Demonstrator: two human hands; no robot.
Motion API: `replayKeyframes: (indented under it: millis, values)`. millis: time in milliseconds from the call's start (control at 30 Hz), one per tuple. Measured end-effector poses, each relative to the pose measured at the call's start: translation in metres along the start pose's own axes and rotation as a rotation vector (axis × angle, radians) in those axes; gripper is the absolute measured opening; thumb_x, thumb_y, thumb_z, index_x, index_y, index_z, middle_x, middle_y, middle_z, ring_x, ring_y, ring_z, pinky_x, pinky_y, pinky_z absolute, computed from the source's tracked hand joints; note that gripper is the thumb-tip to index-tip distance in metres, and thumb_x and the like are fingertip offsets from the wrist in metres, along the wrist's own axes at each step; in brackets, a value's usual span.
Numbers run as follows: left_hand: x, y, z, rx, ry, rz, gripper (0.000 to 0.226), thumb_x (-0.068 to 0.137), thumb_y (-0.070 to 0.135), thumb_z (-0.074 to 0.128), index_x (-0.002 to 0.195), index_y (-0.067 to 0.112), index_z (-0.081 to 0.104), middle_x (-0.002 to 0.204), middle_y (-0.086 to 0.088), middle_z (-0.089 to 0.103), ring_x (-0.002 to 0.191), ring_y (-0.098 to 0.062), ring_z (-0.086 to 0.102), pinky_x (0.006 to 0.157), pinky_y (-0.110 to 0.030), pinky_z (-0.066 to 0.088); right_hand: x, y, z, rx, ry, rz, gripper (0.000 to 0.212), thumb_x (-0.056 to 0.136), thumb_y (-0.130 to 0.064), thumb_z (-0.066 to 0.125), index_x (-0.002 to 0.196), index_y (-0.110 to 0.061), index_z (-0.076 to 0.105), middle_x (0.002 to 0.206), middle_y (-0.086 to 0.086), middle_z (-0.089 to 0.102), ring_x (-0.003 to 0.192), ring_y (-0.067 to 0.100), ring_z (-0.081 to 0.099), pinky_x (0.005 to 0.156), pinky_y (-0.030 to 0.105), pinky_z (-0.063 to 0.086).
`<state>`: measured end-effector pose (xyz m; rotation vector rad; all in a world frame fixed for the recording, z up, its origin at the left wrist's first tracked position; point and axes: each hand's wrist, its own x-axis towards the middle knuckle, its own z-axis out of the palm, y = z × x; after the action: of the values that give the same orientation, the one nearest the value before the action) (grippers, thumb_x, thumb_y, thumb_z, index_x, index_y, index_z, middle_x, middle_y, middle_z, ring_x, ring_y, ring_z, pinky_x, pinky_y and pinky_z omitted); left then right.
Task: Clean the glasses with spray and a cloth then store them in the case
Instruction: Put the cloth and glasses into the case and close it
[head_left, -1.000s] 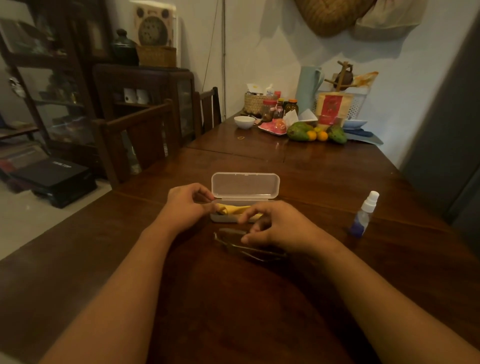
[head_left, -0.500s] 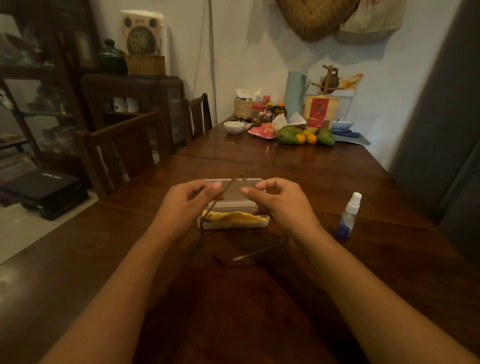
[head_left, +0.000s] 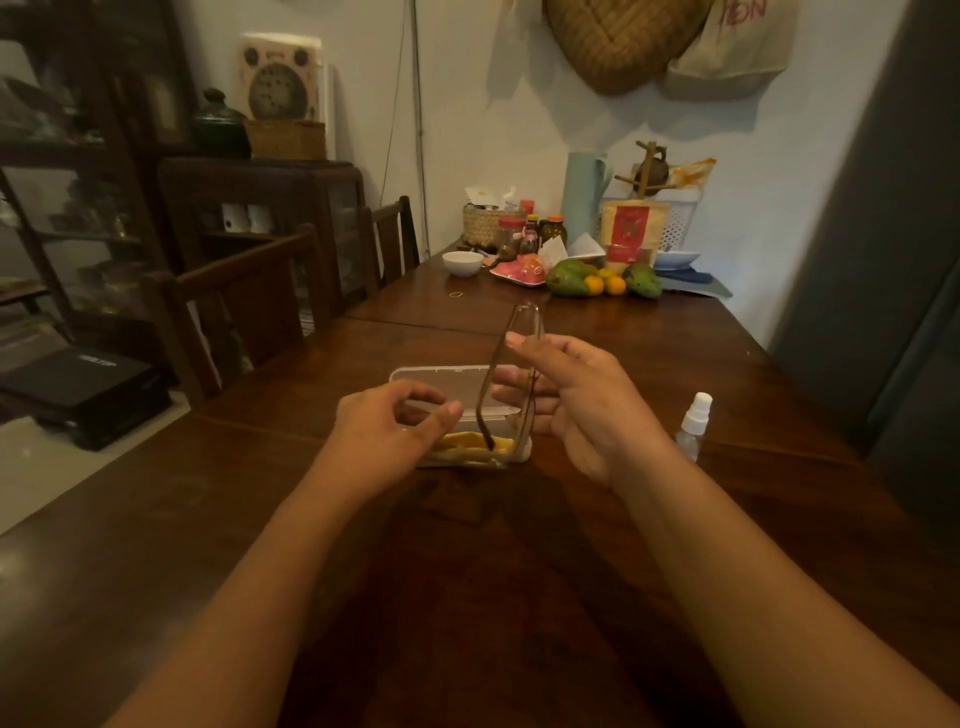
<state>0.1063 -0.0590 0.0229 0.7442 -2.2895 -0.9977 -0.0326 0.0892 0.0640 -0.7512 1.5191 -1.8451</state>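
Observation:
My right hand (head_left: 582, 400) holds the glasses (head_left: 522, 332) up above the table, lenses at the top, brown temple arms hanging down. One temple tip dangles over the open clear case (head_left: 452, 376), which holds a folded yellow cloth (head_left: 470, 446). My left hand (head_left: 395, 426) hovers just left of the hanging temple, fingers curled and apart, holding nothing. The small spray bottle (head_left: 693, 423) stands on the table to the right of my right wrist.
A dark wooden table (head_left: 467, 597) stretches ahead. At its far end sit a white bowl (head_left: 462, 262), jars, a basket, mangoes and oranges (head_left: 602, 280). Wooden chairs (head_left: 249, 306) line the left side. A grey door stands at the right.
The glasses were lifted off the table by both hands. Now only my right hand holds them, raised higher and turned upright, and my left hand has let go and dropped lower.

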Motion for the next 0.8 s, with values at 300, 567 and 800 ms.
replayKeyframes:
  millis: [300, 567, 800]
  values:
    - [-0.007, 0.007, -0.01, 0.193, 0.093, -0.084, 0.062, 0.074, 0.078, 0.051, 0.126, 0.043, 0.053, 0.099, 0.017, 0.041, 0.135, -0.03, 0.02, 0.09, -0.038, 0.029, 0.001, 0.0, -0.001, 0.179, 0.005, -0.055, 0.037, 0.076, -0.026, 0.082, 0.107, -0.015, 0.064, 0.101, 0.013, 0.07, 0.086, 0.025, 0.07, 0.083, 0.049, 0.057]
    - [-0.007, 0.019, -0.006, -0.201, 0.1, -0.139, 0.065, 0.082, 0.052, 0.067, 0.138, 0.031, 0.043, 0.112, 0.003, 0.066, 0.105, -0.013, 0.061, 0.075, -0.029, 0.052, 0.002, 0.006, 0.002, 0.329, -0.029, -0.122, 0.038, 0.073, -0.027, 0.083, 0.104, -0.016, 0.063, 0.098, 0.008, 0.073, 0.099, 0.029, 0.063, 0.088, 0.049, 0.055]
    - [-0.01, 0.027, 0.017, -0.712, 0.142, -0.124, 0.081, 0.095, 0.019, 0.062, 0.15, 0.037, 0.004, 0.097, 0.007, 0.078, 0.102, -0.013, 0.07, 0.086, -0.041, 0.053, 0.001, 0.012, 0.007, 0.448, -0.015, -0.137, 0.044, 0.071, -0.025, 0.08, 0.108, -0.013, 0.061, 0.095, 0.008, 0.074, 0.094, 0.026, 0.068, 0.073, 0.042, 0.06]
